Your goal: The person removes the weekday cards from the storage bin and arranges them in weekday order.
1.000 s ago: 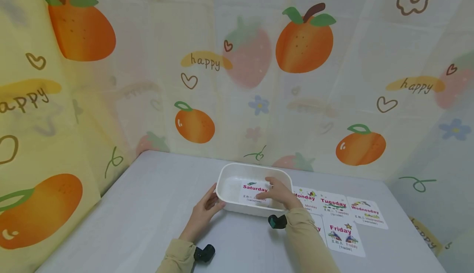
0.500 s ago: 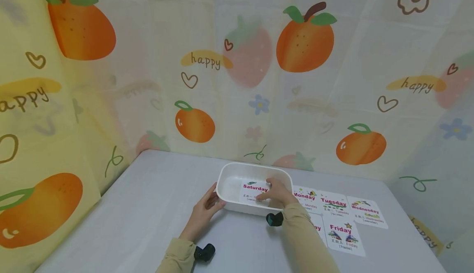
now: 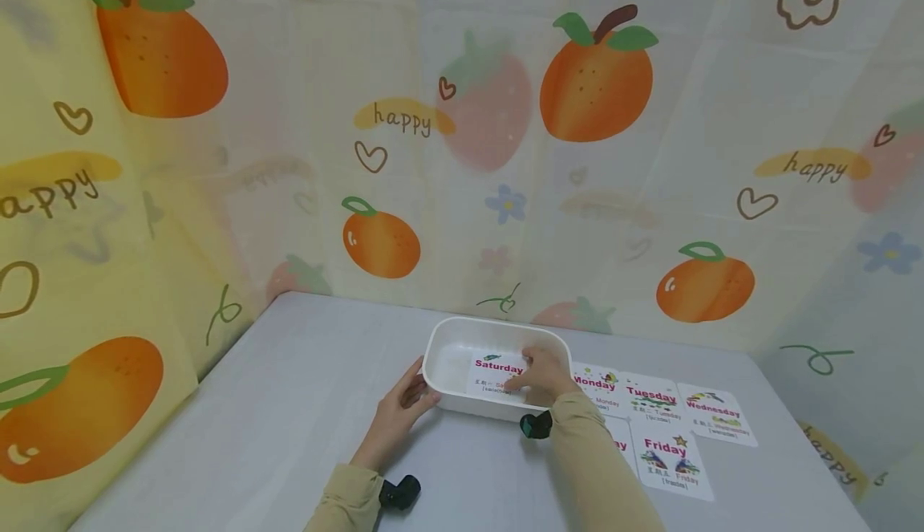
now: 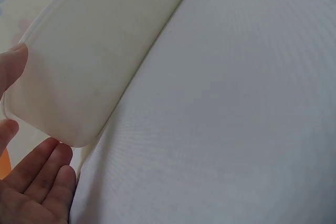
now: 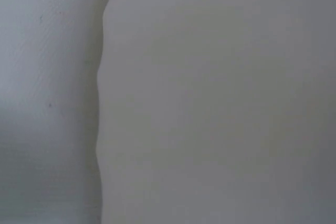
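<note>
- White tray (image 3: 469, 404) is sitting on the tabletop (image 3: 274, 436), far side, near the cloth backdrop (image 3: 433, 211).
- Saturday card (image 3: 488, 378) is lying inside the tray, just left of the right hand (image 3: 545, 375).
- Right hand is reaching into the tray's right end, thumb and forefinger apart, thumb touching or just over the card's right part; can't tell if it's pinching.
- Left hand (image 3: 397, 405) is gripping the tray's near left corner, thumb on the near wall.
- Monday card (image 3: 595, 389), Tuesday card (image 3: 651, 400), Wednesday card (image 3: 716, 416) are forming a row right of the tray; Friday card (image 3: 673, 464) is lying nearer.
</note>
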A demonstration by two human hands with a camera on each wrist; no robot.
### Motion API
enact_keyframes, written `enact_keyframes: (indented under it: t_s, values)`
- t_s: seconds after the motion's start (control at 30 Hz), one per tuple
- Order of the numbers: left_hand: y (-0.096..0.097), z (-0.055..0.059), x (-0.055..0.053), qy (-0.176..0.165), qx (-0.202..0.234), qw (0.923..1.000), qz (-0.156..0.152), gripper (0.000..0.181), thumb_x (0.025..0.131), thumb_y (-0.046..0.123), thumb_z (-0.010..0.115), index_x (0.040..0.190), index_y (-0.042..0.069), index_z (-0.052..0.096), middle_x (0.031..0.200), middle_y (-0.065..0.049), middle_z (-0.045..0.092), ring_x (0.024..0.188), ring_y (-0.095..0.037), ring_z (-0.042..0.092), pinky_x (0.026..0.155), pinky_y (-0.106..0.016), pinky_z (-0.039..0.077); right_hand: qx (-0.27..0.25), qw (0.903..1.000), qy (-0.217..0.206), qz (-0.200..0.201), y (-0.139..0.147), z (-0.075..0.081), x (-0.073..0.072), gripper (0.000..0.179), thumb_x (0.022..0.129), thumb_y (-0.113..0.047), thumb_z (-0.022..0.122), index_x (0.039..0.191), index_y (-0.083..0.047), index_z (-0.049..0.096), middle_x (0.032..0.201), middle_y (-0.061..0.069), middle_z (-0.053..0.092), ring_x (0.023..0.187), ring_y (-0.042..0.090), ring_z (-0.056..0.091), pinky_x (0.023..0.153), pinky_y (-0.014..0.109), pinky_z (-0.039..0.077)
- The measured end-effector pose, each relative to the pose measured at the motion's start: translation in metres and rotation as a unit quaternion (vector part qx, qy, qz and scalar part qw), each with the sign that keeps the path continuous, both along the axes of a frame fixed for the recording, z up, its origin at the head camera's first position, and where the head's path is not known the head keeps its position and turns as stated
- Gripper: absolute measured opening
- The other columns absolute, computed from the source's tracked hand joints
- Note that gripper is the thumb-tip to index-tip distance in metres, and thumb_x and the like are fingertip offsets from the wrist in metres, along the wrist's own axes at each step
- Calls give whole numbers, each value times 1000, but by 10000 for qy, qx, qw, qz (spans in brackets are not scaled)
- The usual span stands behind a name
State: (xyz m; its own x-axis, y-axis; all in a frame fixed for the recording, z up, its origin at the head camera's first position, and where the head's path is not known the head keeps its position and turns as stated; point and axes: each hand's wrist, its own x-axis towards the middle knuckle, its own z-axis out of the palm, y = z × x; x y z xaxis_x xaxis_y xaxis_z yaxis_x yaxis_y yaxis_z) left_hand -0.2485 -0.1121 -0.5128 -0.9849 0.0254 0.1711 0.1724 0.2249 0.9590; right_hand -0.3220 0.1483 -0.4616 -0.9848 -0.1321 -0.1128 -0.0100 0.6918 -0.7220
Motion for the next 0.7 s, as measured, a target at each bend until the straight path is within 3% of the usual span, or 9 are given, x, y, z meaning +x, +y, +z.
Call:
enact_keyframes:
  t_s: [0.33, 0.7]
  values:
    - [-1, -1, -1, 7, -8, 10000, -17, 75, 80, 39, 71, 144, 25, 35, 125, -9, 52, 118, -25, 49, 98, -30, 42, 706, 9969, 349, 5, -1, -6, -3, 83, 59, -23, 88, 126, 8, 49, 122, 22, 49, 116, 38, 43, 103, 47, 32]
    - [0, 0, 1, -7, -9, 10000, -14, 76, 80, 40, 71, 144, 25, 34, 126, -9, 52, 118, -25, 49, 97, -31, 43, 770, 9966, 264, -97, -4, -4, -1, 89, 56, -24, 89, 127, 8, 48, 129, 27, 44, 122, 43, 36, 106, 51, 27]
